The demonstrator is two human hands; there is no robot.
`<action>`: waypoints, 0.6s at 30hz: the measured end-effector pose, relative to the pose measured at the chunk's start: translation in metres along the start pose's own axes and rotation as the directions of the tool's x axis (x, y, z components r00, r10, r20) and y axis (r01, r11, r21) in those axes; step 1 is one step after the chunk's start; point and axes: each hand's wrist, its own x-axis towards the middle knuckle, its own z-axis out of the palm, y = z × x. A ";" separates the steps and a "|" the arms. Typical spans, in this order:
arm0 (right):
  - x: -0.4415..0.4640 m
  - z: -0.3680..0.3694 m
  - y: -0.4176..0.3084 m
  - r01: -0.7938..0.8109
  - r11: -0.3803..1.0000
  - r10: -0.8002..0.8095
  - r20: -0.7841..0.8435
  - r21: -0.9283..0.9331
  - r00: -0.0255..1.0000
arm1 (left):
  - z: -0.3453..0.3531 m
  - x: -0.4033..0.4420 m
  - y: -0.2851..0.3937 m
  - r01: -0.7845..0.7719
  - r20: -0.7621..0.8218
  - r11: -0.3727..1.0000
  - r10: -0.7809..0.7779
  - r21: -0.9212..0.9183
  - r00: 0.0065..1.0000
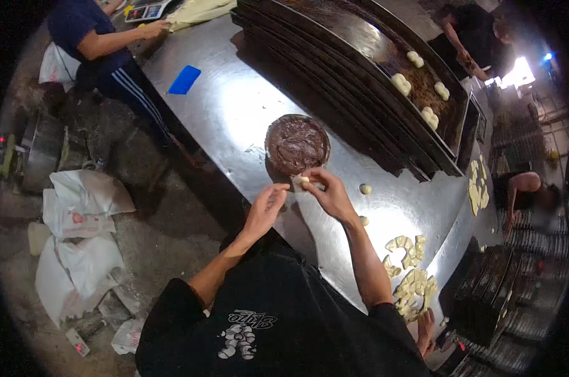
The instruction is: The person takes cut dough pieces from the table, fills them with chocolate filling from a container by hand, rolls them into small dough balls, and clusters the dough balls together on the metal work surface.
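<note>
Just in front of a round container of dark brown, chocolate-like spread, both hands meet over the metal table. My right hand pinches a small piece of pale dough between thumb and fingers. From the other side, my left hand brings its closed fingertips to the left edge of that dough; their exact grip is too small to see clearly. A small dough ball lies right of my right hand, and another sits partly behind my right forearm.
Stacked baking trays stand at the back, with several dough pieces on the top one. Flat dough pieces lie at the right. A blue scraper rests at the left. Co-workers stand around the table; white sacks lie on the floor.
</note>
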 end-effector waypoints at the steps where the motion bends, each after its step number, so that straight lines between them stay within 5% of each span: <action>1: 0.012 -0.001 -0.005 0.220 0.907 -0.221 0.038 -0.359 0.975 | -0.004 0.001 -0.004 -0.001 -0.011 1.000 0.001 -0.005 1.000; 2: 0.024 -0.001 -0.009 0.223 0.905 -0.221 0.048 -0.361 0.974 | -0.009 0.003 -0.009 -0.008 -0.056 1.000 0.007 -0.009 0.998; 4: 0.041 -0.002 -0.013 0.412 0.601 -0.361 0.227 -0.685 0.905 | -0.018 0.006 -0.013 -0.009 -0.111 1.000 0.006 -0.030 0.994; 7: 0.059 -0.002 0.006 0.491 0.460 -0.390 0.328 -0.740 0.860 | -0.029 0.007 -0.013 0.039 -0.115 0.991 -0.054 -0.129 0.992; 11: 0.061 -0.001 0.010 0.346 0.603 -0.254 0.239 -0.719 0.937 | -0.032 0.009 -0.009 0.012 -0.155 0.998 -0.021 -0.058 0.988; 13: 0.055 -0.004 0.003 0.036 0.962 -0.013 0.085 -0.269 0.996 | -0.026 0.013 -0.006 -0.106 -0.123 0.991 0.095 -0.085 0.988; 15: 0.047 -0.011 0.004 -0.040 0.986 0.061 0.129 -0.160 0.990 | -0.018 0.017 0.004 -0.092 -0.024 0.983 0.089 -0.158 0.996; 17: 0.024 -0.011 0.003 -0.243 0.877 0.214 0.117 0.414 0.970 | -0.009 0.023 0.011 -0.067 0.077 0.971 0.087 -0.231 0.993; 18: 0.013 -0.008 0.000 -0.273 0.784 0.246 0.124 0.558 0.961 | -0.005 0.026 0.012 -0.051 0.110 0.970 0.079 -0.238 0.991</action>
